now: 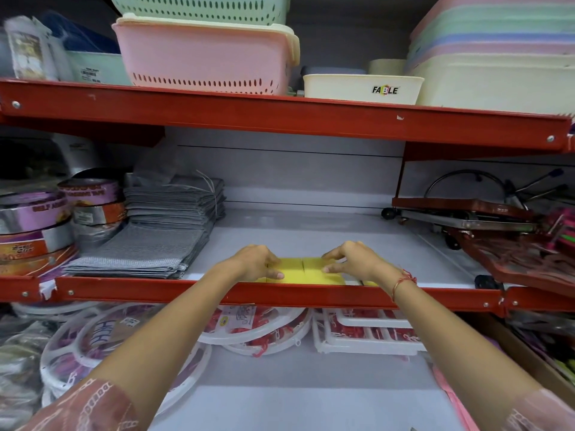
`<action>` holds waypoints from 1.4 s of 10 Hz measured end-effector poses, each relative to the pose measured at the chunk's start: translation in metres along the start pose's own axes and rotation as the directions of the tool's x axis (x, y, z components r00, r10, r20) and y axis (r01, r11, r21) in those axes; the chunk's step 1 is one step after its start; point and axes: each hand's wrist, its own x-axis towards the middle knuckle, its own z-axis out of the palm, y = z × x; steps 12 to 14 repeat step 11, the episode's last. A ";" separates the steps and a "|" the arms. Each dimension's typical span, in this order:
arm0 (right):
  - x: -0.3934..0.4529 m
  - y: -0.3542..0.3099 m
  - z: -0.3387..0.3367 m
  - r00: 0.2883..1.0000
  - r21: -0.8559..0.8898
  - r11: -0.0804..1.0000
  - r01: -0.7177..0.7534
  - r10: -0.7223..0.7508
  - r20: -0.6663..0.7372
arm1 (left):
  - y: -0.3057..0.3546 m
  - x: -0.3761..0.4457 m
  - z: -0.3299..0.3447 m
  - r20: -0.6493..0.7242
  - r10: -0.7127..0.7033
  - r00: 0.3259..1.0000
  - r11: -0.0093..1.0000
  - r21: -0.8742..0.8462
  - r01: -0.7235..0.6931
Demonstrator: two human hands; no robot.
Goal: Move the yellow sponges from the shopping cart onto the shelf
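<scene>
Yellow sponges (303,270) lie side by side on the middle shelf (311,231), just behind its red front rail. My left hand (253,262) rests on the left sponges with its thumb along their front. From the other side my right hand (354,259) presses its fingertips on the right sponges. A thin seam between two sponges shows between my hands. Another yellow edge (370,283) peeks out under my right wrist. The shopping cart is not in view.
Folded grey cloths (149,247) lie left of the sponges, with tape rolls (34,225) further left. Red metal slicers (497,231) fill the shelf's right end. Plastic baskets (205,54) stand on the shelf above; round white hangers (249,328) lie below.
</scene>
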 end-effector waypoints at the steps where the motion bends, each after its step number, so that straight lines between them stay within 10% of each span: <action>1: -0.007 0.025 -0.020 0.997 0.013 0.999 -0.041 0.042 -0.066 | 0.004 0.006 0.000 -0.053 0.008 0.999 0.999 -0.031 -0.010; 9: -0.025 0.034 -0.011 0.990 -0.079 0.988 -0.132 0.135 0.042 | 0.039 0.010 0.022 -0.032 0.070 0.997 0.995 -0.066 -0.072; 14: -0.028 0.015 -0.004 0.977 -0.160 0.975 -0.157 0.130 -0.169 | 0.043 -0.010 0.015 -0.074 0.048 0.996 0.994 -0.091 -0.055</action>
